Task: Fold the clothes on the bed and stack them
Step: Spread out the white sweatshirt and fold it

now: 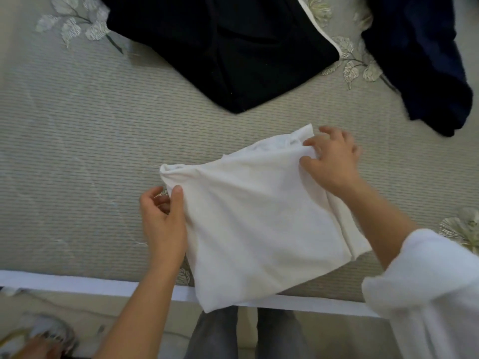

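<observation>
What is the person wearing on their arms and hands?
The left hand and right hand are bare: no gloves, rings or watch show. The right arm has a fluffy white sleeve, pushed up above the forearm. The left forearm shows no sleeve.

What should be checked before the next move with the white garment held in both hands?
1. Left hand pinches the white garment at its left corner: ok.
2. Right hand grips the far right corner: ok.
3. Fold lies smooth and even: not ok; the cloth is creased and layers splay along the right edge.
4. Garment fully over the bed: not ok; the near corner hangs past the bed's edge.
5. Black garment lies flat, a likely stack base: ok.
6. Navy garment folded: not ok; it lies bunched.
</observation>
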Tool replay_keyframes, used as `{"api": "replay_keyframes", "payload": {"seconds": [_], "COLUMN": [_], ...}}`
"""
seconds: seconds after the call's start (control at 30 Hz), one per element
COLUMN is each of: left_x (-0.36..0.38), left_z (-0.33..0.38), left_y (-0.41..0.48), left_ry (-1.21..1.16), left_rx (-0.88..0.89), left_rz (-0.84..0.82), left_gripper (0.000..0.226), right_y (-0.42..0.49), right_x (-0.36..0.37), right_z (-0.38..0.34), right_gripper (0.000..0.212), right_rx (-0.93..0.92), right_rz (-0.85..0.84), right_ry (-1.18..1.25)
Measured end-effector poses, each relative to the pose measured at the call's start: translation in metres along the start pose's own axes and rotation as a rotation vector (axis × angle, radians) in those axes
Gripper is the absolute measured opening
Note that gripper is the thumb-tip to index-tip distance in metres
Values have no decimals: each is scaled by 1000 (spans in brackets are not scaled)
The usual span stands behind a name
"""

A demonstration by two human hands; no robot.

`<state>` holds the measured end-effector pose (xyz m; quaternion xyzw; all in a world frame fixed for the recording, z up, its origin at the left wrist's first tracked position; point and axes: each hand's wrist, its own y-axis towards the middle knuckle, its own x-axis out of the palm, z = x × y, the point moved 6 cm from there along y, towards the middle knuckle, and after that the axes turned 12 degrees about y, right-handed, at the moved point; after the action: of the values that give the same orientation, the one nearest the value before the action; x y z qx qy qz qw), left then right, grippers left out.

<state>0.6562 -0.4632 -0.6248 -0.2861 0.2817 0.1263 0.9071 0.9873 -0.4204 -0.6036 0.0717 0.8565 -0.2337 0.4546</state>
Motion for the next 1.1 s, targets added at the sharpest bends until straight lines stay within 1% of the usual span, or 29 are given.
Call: {"api": "replay_keyframes", "payload": {"seconds": [0.03, 0.07, 0.13, 0.2, 0.23, 0.27, 0.3, 0.33, 0.37, 0.4, 0.43, 0.47, 0.53, 0.57, 0.63, 0.7, 0.77, 0.8, 0.83, 0.87, 0.9, 0.93, 0.97, 1.0, 1.03, 1.1], "left_x": [0, 0, -3, -6, -6, -6, -5, -4, -4, -3, -4, -4, -3, -1, 6, 11, 9, 6, 4, 5, 12, 23, 35, 43, 47, 47], "left_z": [0, 2, 6, 8, 8, 7, 7, 6, 5, 4, 4, 6, 12, 16, 22, 25, 24, 25, 29, 35, 41, 43, 37, 27, 15, -7], "left_y": [1, 2, 4, 5, 5, 6, 6, 6, 6, 6, 5, 4, 3, 4, 11, 20, 24, 22, 16, 5, -7, -18, -25, -26, -23, -13], "left_ry": [10, 22, 46, 73, 84, 92, 95, 94, 90, 82, 76, 75, 87, 88, 85, 118, 157, 186, 230, 312, 426, 547, 652, 734, 790, 811], "left_rx": [21, 45, 96, 117, 120, 121, 122, 120, 116, 113, 116, 127, 166, 188, 215, 200, 174, 201, 275, 390, 522, 628, 673, 649, 571, 407], "left_rz": [2, 13, 65, 119, 139, 151, 158, 164, 171, 180, 193, 211, 245, 254, 259, 263, 286, 318, 356, 374, 350, 282, 192, 112, 58, -10], "left_gripper": [25, 21, 21, 25, 27, 28, 29, 30, 30, 30, 30, 29, 28, 27, 26, 23, 19, 23, 30, 36, 39, 42, 46, 50, 55, 60], "right_y": [6, 10, 19, 26, 29, 31, 30, 26, 21, 18, 15, 14, 16, 19, 25, 29, 21, 11, -1, -16, -33, -49, -61, -65, -62, -45], "right_x": [-3, -8, -25, -45, -50, -49, -41, -30, -18, -8, -3, -2, -12, -17, -15, -3, 8, 13, 19, 29, 44, 60, 76, 87, 91, 84], "right_z": [-3, -8, -16, -17, -16, -16, -19, -23, -27, -29, -31, -33, -31, -26, -18, -14, -18, -24, -32, -42, -52, -59, -58, -49, -35, 2], "right_gripper": [24, 19, 28, 29, 29, 29, 28, 25, 23, 21, 19, 18, 20, 21, 22, 21, 23, 29, 37, 44, 49, 53, 56, 58, 59, 61], "right_rx": [-67, -128, -201, -204, -180, -159, -153, -165, -207, -279, -366, -445, -505, -490, -423, -287, -161, -145, -182, -275, -405, -539, -640, -681, -651, -457], "right_rz": [-9, 2, 83, 182, 160, 75, -53, -182, -270, -300, -281, -219, -43, 24, 74, 97, 168, 211, 236, 220, 160, 69, -35, -124, -181, -184], "right_ry": [-40, -55, -109, -146, -107, -31, 51, 83, 37, -50, -130, -173, -169, -159, -173, -166, -94, -32, 29, 52, 23, -55, -153, -245, -318, -391]}}
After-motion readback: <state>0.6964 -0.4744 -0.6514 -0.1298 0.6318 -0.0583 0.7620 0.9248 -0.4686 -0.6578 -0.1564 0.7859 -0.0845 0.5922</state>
